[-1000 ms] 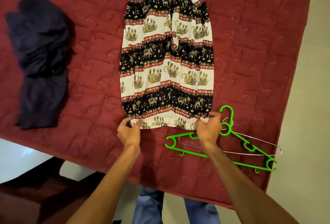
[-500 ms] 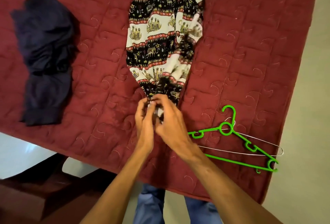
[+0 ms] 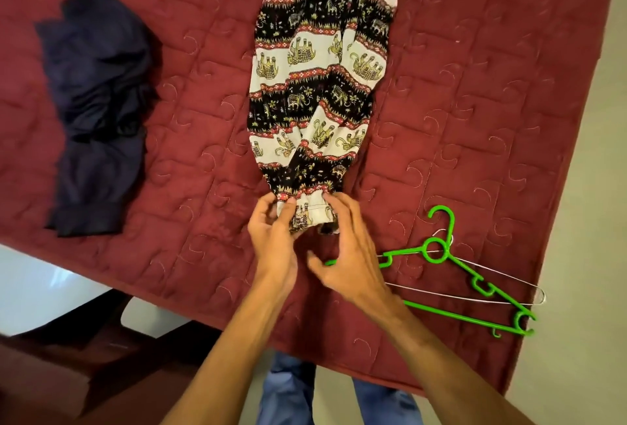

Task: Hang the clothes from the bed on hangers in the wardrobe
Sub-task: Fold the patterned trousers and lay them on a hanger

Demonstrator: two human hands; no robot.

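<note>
The near hem of the patterned garment point(image 3: 315, 85) is pinched by the left hand point(image 3: 271, 238), its grip closed with the thumb on top of the cloth and the fingers curled beneath. The grip of the right hand point(image 3: 346, 255) is spread: its fingers are laid loosely on the right side of the gathered hem and the thumb is held apart below it. The garment is stretched along the middle of the bed point(image 3: 475, 85), bunched narrow at the near end. A green hanger point(image 3: 475, 284) and a wire hanger point(image 3: 542, 295) are laid to the near right, a dark blue garment point(image 3: 98, 102) to the left. Half a second earlier both hands were pressed together on the bunch; before that the hem was spread wide.
</note>
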